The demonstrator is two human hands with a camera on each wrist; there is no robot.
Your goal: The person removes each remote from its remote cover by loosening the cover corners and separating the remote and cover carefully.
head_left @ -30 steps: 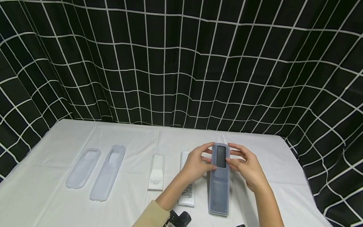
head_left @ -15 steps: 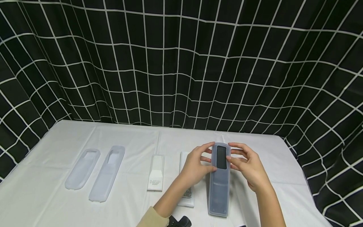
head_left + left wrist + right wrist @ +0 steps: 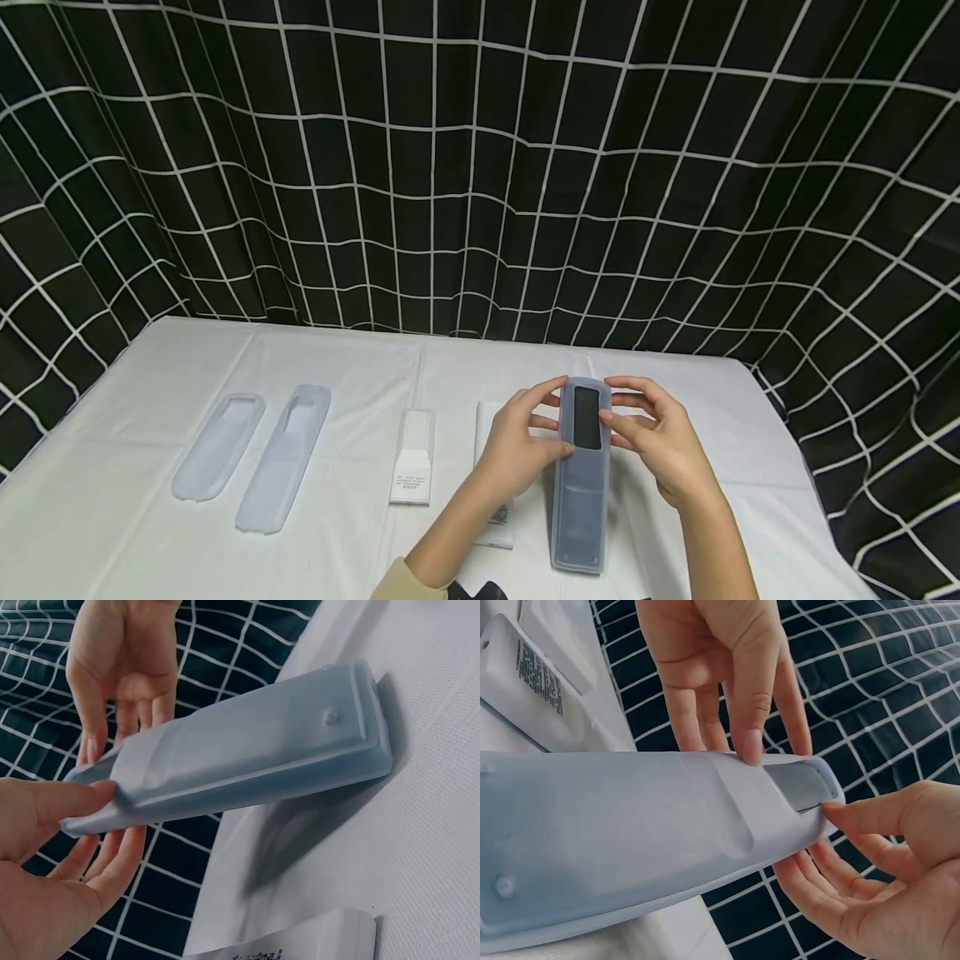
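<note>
A long bluish translucent remote control cover (image 3: 581,508) stands tilted, its near end on the table and its far end raised. Its cut-out window (image 3: 587,417) looks dark; whether anything is inside, I cannot tell. My left hand (image 3: 517,446) pinches the left edge at the raised end, thumb on the face beside the window. Across from it, my right hand (image 3: 652,433) holds the right edge with its thumb by the window. In the right wrist view, the right thumb (image 3: 870,817) presses the window's rim. A white remote control (image 3: 498,521) lies partly hidden under my left forearm.
A second white remote control (image 3: 414,458) lies face down further left. Two more translucent covers, a shorter one (image 3: 217,450) and a longer one (image 3: 285,458), lie at the left on the white tablecloth (image 3: 360,367). A black gridded curtain (image 3: 450,167) hangs behind the table.
Both hands keep their hold at the cover's far end, with only a slight shift. The window's inside has gone from greyish to a more even dark.
</note>
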